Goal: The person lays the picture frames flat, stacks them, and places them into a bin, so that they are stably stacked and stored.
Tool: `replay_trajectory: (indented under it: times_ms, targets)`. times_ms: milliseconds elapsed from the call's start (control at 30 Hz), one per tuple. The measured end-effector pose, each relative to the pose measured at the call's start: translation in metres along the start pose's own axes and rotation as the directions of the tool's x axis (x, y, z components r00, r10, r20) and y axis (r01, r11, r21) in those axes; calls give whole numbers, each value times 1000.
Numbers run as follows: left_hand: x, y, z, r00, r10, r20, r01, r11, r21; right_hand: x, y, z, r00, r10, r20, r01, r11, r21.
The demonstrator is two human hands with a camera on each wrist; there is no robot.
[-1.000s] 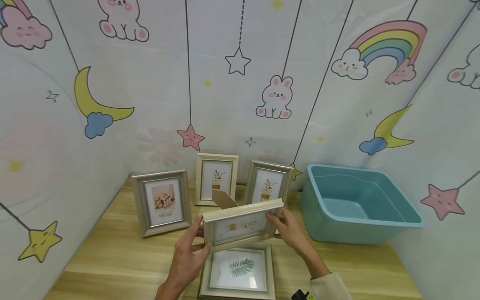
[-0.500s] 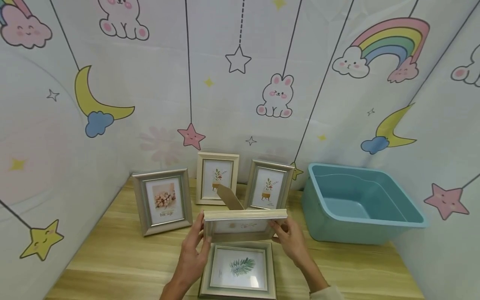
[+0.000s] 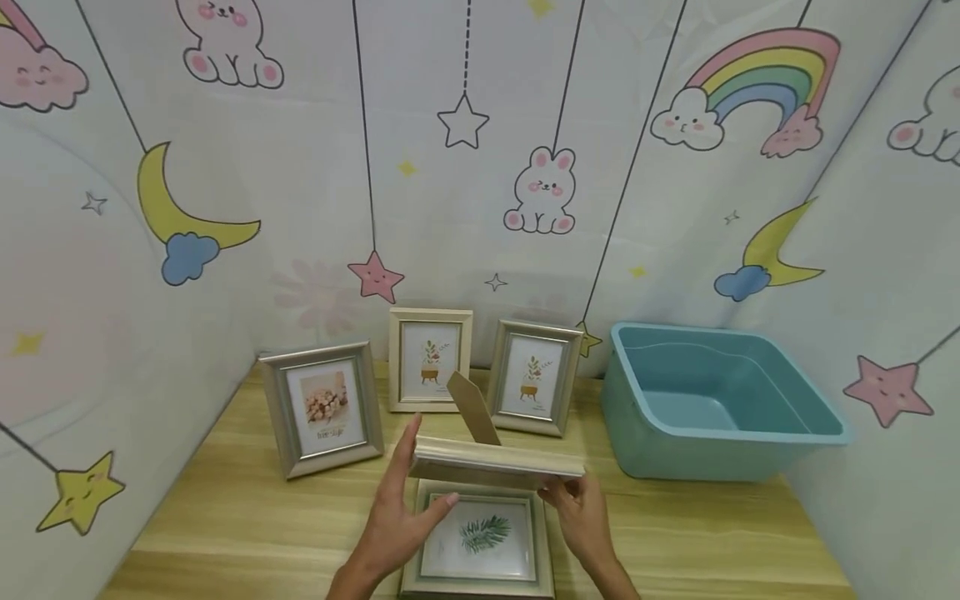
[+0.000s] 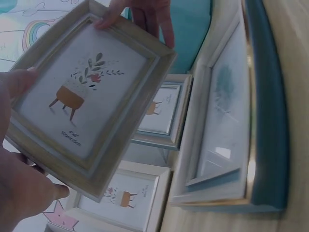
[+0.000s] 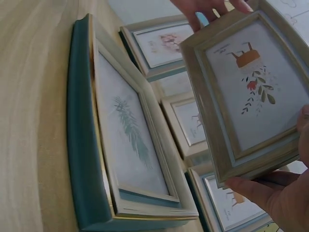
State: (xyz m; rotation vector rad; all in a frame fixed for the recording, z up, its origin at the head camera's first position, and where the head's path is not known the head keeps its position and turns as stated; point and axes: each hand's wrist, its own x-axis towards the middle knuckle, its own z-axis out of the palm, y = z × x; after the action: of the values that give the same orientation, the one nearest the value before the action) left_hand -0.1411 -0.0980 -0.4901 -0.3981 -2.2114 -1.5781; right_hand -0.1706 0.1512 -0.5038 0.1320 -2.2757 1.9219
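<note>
A pale wood-toned picture frame [image 3: 498, 462] with a potted-plant print [image 4: 77, 92] is tilted face down, its brown easel leg [image 3: 474, 407] sticking out behind. My right hand [image 3: 581, 517] pinches its right end, with the thumb on the front and the other fingers behind, as the right wrist view shows. At the left end my left hand [image 3: 397, 504] has its fingers straight along the edge and its thumb stretched away below. Under the held frame, a thick frame with a green leaf print [image 3: 483, 533] lies face up on the table.
Behind stand a silver-toned frame with a flower print [image 3: 322, 408], a cream frame [image 3: 431, 360] and another silver-toned frame [image 3: 535, 377]. A blue-green plastic tub [image 3: 723, 437] is at the right. Cartoon-printed cloth [image 3: 450, 200] surrounds the wooden table [image 3: 202, 533].
The held frame has tipped further face down, hiding its print in the head view. My left thumb has spread away from its edge. The easel leg has swung upright and slightly right.
</note>
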Motion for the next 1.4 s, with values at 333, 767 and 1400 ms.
replay_trajectory:
  times_ms: [333, 767, 1400]
  targets:
    - [24, 7, -16, 979, 130, 158, -112, 987, -115, -11, 6, 5, 967, -240, -88, 238, 971, -39]
    - [32, 4, -29, 924, 208, 322, -125, 958, -259, -12, 25, 1, 887, -462, -19, 462, 885, 60]
    - [19, 15, -31, 917, 207, 340, -154, 972, -176, 3, 24, -7, 695, -718, -46, 719, 692, 62]
